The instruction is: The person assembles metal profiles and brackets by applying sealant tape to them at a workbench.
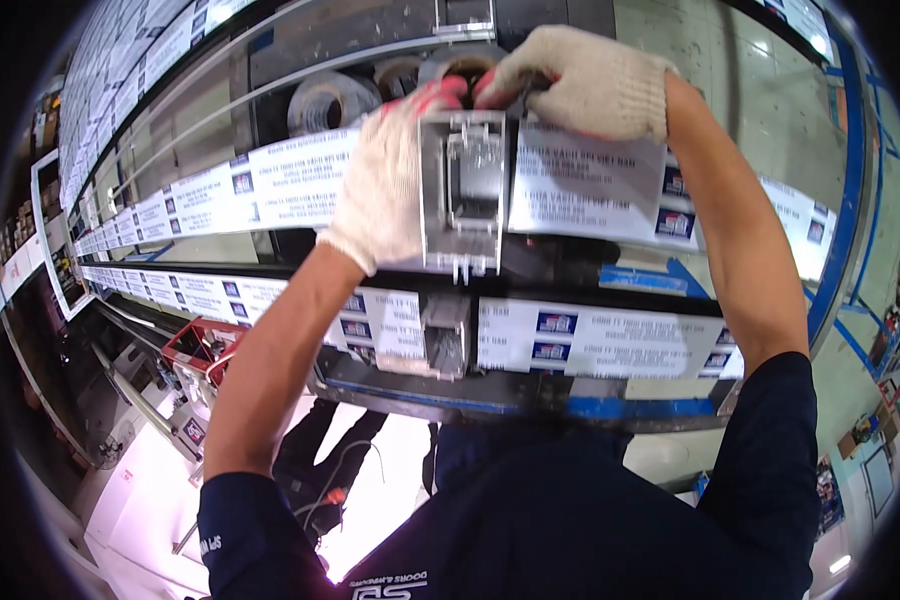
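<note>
A short hollow aluminium profile point(460, 250) sits end-up, its cut face showing, in line with a film-covered bar point(590, 195). My left hand point(382, 185), in a white knit glove with reddish fingertips, lies along the profile's left side, fingers bent over its far edge. In a matching glove, my right hand point(595, 85) reaches in from the right above the bar. Its thumb and fingers are bent together close to the left fingertips, and what they hold, if anything, is hidden. Just beyond my hands lie several grey tape rolls point(317, 103).
A second film-covered bar point(610, 335) runs nearer to me, with another short metal profile point(446, 335) at a break in it. Blue tape point(650, 276) marks the dark stand. At the lower left are a red tray point(192, 345) and another person's dark-trousered legs point(320, 450).
</note>
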Motion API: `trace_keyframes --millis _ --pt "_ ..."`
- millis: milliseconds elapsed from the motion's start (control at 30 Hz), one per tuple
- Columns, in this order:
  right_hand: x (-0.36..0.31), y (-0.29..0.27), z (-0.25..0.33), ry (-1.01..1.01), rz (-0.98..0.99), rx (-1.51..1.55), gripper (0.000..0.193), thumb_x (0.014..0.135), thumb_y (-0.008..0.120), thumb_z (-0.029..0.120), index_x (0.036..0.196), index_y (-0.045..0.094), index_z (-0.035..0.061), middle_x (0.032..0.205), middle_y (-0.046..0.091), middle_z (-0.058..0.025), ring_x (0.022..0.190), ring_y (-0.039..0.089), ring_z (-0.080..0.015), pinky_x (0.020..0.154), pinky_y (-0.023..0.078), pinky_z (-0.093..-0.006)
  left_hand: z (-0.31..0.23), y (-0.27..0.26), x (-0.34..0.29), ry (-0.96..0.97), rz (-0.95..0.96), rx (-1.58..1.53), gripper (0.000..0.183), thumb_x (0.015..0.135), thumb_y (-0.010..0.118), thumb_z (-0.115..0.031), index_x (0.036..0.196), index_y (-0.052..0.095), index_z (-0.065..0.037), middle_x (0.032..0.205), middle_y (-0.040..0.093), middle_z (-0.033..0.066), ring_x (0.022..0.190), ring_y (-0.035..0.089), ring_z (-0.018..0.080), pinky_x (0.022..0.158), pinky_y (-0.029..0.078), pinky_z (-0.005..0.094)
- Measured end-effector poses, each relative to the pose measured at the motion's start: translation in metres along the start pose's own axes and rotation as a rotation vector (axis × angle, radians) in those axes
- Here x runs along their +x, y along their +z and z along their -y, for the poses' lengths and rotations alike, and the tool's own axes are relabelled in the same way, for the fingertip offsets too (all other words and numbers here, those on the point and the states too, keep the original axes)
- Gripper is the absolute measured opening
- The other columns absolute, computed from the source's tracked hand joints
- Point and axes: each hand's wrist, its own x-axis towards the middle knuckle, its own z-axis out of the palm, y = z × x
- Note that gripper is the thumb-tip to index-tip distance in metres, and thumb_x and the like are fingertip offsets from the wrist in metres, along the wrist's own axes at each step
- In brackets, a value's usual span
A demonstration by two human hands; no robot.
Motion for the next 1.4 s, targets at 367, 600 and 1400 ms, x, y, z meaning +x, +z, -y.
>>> trace_keyframes --millis 367,600,1400 --pt "0.005 -0.009 -0.037 -0.075 -0.076 0.331 0.026 0.093 0.066 0.009 0.115 0.076 -0.0018 0.105 0.078 -0.0147 0.097 0.074 -0.0224 0.095 0.058 -0.0362 0.014 0.007 0.007 -0.121 0.028 -0.168 0.066 0.079 0.075 -0.034 0.135 0.057 -0.004 0.142 0.064 0.0158 0.139 0.056 0.0393 0.117 0.038 0.0559" --pt "0.014 -0.003 -0.024 0.115 0.028 0.215 0.027 0.096 0.068 0.017 0.112 0.077 -0.0023 0.098 0.076 -0.0193 0.091 0.073 -0.0294 0.086 0.058 -0.0396 0.011 0.009 0.016 -0.134 -0.020 -0.135 0.045 0.080 0.076 -0.014 0.122 0.061 -0.007 0.143 0.063 0.0174 0.140 0.055 0.0416 0.115 0.040 0.0575" --pt "0.021 -0.003 -0.030 0.071 -0.069 0.422 0.023 0.091 0.063 -0.002 0.111 0.074 -0.0043 0.096 0.074 -0.0094 0.088 0.068 -0.0163 0.085 0.056 -0.0297 0.018 0.009 0.011 -0.075 -0.008 -0.135 0.042 0.084 0.071 -0.024 0.122 0.062 -0.009 0.137 0.070 0.0077 0.134 0.062 0.0334 0.113 0.042 0.0522"
